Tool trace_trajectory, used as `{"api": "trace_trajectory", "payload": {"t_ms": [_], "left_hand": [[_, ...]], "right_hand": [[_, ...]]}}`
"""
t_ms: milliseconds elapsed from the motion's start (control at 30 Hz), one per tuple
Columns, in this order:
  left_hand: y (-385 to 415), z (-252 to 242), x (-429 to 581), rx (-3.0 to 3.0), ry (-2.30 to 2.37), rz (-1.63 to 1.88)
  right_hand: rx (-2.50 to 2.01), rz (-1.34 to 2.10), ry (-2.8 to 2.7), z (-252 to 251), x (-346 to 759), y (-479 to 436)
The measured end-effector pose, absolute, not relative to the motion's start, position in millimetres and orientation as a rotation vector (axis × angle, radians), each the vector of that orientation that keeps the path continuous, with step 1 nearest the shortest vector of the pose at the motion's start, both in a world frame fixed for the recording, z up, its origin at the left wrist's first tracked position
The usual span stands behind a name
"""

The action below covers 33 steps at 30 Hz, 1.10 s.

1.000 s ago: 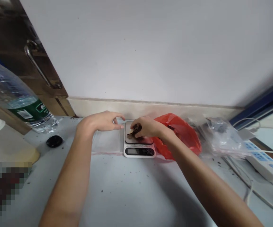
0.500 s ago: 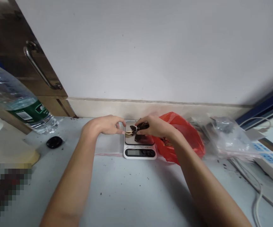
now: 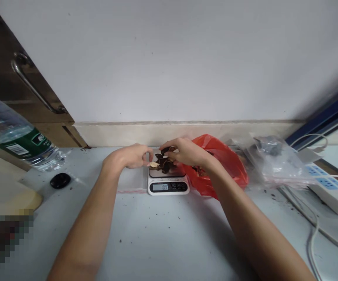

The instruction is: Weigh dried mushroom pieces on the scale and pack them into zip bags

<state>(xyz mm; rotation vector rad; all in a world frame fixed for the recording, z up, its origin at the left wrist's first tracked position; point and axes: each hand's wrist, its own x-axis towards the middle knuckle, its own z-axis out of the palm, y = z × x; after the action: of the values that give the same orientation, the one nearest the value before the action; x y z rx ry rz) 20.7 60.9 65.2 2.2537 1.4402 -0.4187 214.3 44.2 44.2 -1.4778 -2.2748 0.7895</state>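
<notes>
A small white kitchen scale [image 3: 169, 188] stands on the table, its display reading about 10.9. Dark brown dried pieces [image 3: 165, 165] and a pale one lie heaped on its plate. My left hand [image 3: 136, 156] is at the plate's left edge, thumb and fingertips curled beside the pale piece; whether it grips anything is unclear. Over the right back of the plate, my right hand [image 3: 186, 153] has its fingers closed around a dark dried piece [image 3: 169, 150]. An open red plastic bag [image 3: 230, 164] with more dried pieces inside sits right of the scale, partly behind my right wrist.
A large water bottle [image 3: 25, 142] is at the left, near a black oval object [image 3: 60, 180]. Clear plastic bags [image 3: 280, 162], a power strip [image 3: 331, 191] and white cables [image 3: 312, 234] lie at the right. The wall rises behind the scale.
More dark pieces show on the plate, and the display has gone from about zero to about 10.9. The whole view has shifted slightly. Both hands remain at the scale.
</notes>
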Motion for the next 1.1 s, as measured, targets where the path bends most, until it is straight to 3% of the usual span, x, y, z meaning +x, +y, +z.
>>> {"api": "trace_trajectory", "payload": {"t_ms": [367, 800, 1100], "left_hand": [[63.5, 68.1, 8.4, 2.257, 1.411, -0.239], [66.3, 78.7, -24.6, 2.151, 1.494, -0.320], [54.1, 72.9, -10.0, 2.180, 1.522, -0.567]], "right_hand": [[-1.422, 0.777, -2.231, 45.7, 215.6, 42.7], [-1.296, 0.724, -2.222, 75.8, 245.2, 33.7], [-1.706, 0.767, -2.429, 88.5, 292.3, 25.6]]}}
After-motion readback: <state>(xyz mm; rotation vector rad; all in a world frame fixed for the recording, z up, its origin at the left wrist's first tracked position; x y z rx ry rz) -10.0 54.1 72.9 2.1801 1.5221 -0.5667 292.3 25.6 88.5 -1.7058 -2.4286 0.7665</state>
